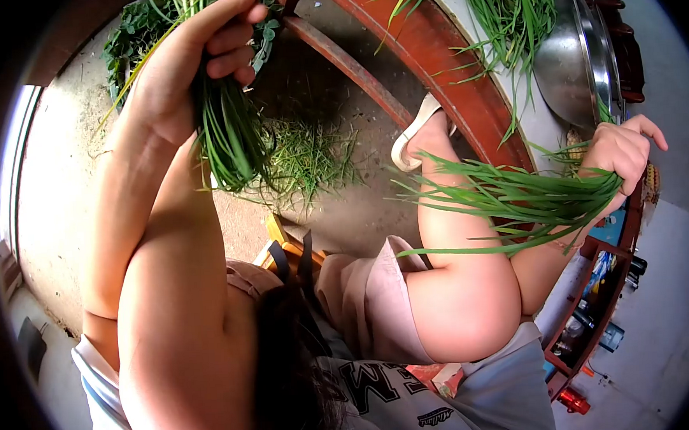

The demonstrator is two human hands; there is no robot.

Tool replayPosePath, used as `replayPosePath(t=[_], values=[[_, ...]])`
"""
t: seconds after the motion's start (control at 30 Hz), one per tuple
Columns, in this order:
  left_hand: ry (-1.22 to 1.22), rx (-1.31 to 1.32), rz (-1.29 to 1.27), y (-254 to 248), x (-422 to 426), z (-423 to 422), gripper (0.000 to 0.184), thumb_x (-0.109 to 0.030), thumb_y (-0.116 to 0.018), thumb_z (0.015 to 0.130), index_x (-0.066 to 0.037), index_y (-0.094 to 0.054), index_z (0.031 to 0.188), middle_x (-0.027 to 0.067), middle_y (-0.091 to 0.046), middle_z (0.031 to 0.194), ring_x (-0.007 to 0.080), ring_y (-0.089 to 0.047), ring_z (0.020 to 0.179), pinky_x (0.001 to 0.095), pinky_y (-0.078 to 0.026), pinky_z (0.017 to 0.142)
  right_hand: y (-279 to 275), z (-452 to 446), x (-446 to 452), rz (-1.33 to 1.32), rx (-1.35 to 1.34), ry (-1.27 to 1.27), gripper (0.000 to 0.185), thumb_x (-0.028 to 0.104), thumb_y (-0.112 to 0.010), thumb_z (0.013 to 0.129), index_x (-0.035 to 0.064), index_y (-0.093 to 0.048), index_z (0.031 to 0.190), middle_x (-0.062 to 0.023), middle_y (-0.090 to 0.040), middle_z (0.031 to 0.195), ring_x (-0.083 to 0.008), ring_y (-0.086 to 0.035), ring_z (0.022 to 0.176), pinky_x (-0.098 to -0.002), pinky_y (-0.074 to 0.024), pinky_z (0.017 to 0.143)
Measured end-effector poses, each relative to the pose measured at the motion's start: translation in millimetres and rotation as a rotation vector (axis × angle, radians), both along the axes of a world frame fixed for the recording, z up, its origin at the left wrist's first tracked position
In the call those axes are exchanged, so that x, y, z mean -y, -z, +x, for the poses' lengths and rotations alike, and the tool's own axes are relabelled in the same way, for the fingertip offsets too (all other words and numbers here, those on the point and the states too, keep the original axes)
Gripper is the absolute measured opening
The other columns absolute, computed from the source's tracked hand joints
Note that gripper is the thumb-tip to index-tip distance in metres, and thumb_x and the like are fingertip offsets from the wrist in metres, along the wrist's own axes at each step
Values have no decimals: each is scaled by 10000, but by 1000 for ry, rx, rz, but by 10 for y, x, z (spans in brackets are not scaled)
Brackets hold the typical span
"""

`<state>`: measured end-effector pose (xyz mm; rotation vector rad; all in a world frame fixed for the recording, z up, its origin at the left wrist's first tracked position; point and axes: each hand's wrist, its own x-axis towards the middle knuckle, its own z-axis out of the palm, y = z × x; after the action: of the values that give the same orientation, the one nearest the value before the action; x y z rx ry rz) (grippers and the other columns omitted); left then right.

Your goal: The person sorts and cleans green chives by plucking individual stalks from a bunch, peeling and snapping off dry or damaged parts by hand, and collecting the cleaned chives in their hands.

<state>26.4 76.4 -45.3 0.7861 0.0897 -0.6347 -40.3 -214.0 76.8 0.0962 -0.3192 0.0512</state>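
My left hand, at the upper left, is wrapped round a bunch of green chives. Their leaves hang down below the fist, while pale stalk ends stick out above it. At the right, my right hand grips a second bunch of chives whose leaf tips fan out leftward over my leg. The index finger of that hand points outward. More loose chives lie on the table's white top near a shiny metal bowl, just beyond my right hand.
Green trimmings are scattered on the floor, with dark leafy greens at the upper left. The red table edge curves past my knee. A shelf with small items stands at the right.
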Motion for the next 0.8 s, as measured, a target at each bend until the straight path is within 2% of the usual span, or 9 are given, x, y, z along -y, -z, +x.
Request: replayPosePath(t=[0.07, 0.27, 0.47, 0.53, 0.57, 0.6, 0.7, 0.77, 0.8], values=[[-12, -48, 152, -59, 84, -60, 264, -291, -445, 849, -110, -442, 656, -92, -236, 474, 23, -220, 391, 168, -256, 455, -4, -7, -7, 11, 17, -21, 89, 47, -373, 778, 68, -457, 757, 2, -269, 401, -52, -206, 301, -199, -169, 255], [203, 152, 380, -145, 334, -277, 282, -281, -547, 777, -16, -540, 870, -54, -389, 574, 25, -283, 416, 180, -273, 464, 10, -24, -85, -1, 58, -97, 86, 60, -380, 777, 71, -452, 730, -7, -269, 396, -59, -204, 303, -210, -162, 268], [387, 375, 307, -331, 566, -383, 289, -220, -611, 729, -40, -561, 949, -7, -550, 753, 27, -365, 481, 163, -271, 407, 30, 19, -240, -62, 34, -225, 120, 105, -365, 806, 78, -443, 719, -14, -261, 393, -68, -186, 297, -211, -155, 275], [438, 440, 247, -350, 608, -416, 294, -202, -617, 729, -35, -554, 964, 10, -575, 809, 40, -459, 575, 166, -363, 479, 49, 32, -281, -97, 4, -257, 134, 117, -358, 816, 80, -440, 716, -15, -259, 392, -70, -181, 294, -211, -158, 273], [337, 527, 75, -174, 713, -473, 280, -136, -618, 729, -20, -544, 974, 29, -590, 833, 75, -525, 722, 198, -433, 618, 69, 45, -307, -108, -2, -288, 143, 129, -354, 822, 81, -438, 716, -14, -259, 391, -70, -175, 291, -210, -159, 269], [398, 374, 16, -269, 698, -495, 263, -80, -615, 725, -12, -539, 967, 44, -594, 857, 109, -538, 817, 229, -437, 721, 86, 52, -334, -120, -9, -319, 152, 141, -350, 828, 83, -436, 717, -13, -259, 390, -70, -169, 287, -208, -161, 265], [383, 417, 26, -271, 722, -522, 215, -31, -599, 723, -9, -551, 931, 42, -594, 819, 97, -541, 768, 226, -441, 702, 76, 56, -399, -193, -79, -290, 179, 174, -345, 839, 82, -445, 721, 1, -255, 399, -67, -171, 288, -202, -166, 262], [416, 411, 73, -222, 721, -509, 165, -59, -583, 738, -6, -563, 893, 36, -590, 780, 80, -535, 701, 204, -437, 605, 101, 70, -397, -249, -109, -213, 198, 192, -339, 845, 80, -451, 727, 10, -248, 410, -65, -177, 293, -200, -167, 265], [449, 457, 174, -287, 682, -464, 152, -107, -557, 760, -5, -572, 873, 24, -578, 740, 49, -489, 568, 176, -376, 469, 117, 82, -385, -304, -139, -138, 217, 210, -332, 851, 78, -458, 732, 18, -241, 420, -64, -184, 298, -198, -168, 267]])
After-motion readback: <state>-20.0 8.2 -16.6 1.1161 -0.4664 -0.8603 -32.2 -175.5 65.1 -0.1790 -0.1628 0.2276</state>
